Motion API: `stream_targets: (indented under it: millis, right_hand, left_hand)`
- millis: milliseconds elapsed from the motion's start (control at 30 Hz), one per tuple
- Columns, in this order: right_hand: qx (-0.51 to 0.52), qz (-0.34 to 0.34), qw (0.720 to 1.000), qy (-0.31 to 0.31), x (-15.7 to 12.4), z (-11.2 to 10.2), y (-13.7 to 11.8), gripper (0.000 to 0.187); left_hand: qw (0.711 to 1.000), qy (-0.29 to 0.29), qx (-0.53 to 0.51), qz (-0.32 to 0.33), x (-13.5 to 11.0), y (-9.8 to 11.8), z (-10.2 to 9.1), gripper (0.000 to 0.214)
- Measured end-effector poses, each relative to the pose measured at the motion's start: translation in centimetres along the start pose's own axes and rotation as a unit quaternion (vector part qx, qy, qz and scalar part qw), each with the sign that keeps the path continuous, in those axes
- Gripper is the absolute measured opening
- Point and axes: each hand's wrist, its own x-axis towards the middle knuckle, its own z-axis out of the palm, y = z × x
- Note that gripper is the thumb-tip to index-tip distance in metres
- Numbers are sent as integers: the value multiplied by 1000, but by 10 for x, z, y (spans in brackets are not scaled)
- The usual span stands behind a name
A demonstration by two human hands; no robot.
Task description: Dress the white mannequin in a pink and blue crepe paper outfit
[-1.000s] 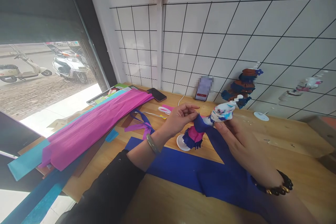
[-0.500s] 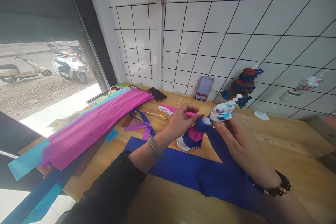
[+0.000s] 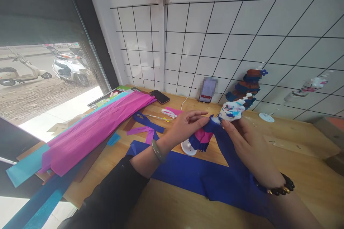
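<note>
A slender white figure (image 3: 231, 111), splashed with blue and pink, leans over a round white base (image 3: 189, 148). Its lower part wears a layer of pink paper (image 3: 203, 135) with fringed dark blue paper around it. My left hand (image 3: 191, 123) pinches the end of a blue crepe paper strip (image 3: 225, 144) against the figure's middle. From there the strip runs down under my right hand (image 3: 248, 146), whose thumb and fingers are closed around the white upper part. How firmly they also grip the strip cannot be made out.
Wide blue paper (image 3: 182, 171) lies across the wooden table. To the left are folded pink paper (image 3: 102, 132), teal sheets (image 3: 29, 161) and a dark phone (image 3: 159, 96). Another phone (image 3: 207, 91) leans on the wall, beside a brown-and-blue paper-dressed figure (image 3: 243, 85).
The figure has tilted further right, and its white top has shifted slightly right and up. My left hand has moved a little right along with the blue strip's end.
</note>
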Motion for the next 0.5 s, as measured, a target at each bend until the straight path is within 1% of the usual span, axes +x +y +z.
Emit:
stream_targets:
  millis: [100, 233, 333, 500]
  right_hand:
    - [-7, 6, 1000, 7, 0, -1, -1, 32]
    - [-1, 10, 1000, 8, 1, -1, -4, 32]
    - [-4, 10, 1000, 10, 1, -1, -4, 33]
    - [2, 14, 1000, 16, 1, 0, -2, 31]
  left_hand:
    - [999, -5, 35, 2, 0, 0, 2, 45]
    - [996, -8, 90, 28, -1, -1, 5, 50]
    - [993, -16, 107, 48, -1, -3, 5, 52]
    - [991, -18, 121, 58, -1, -6, 4, 52]
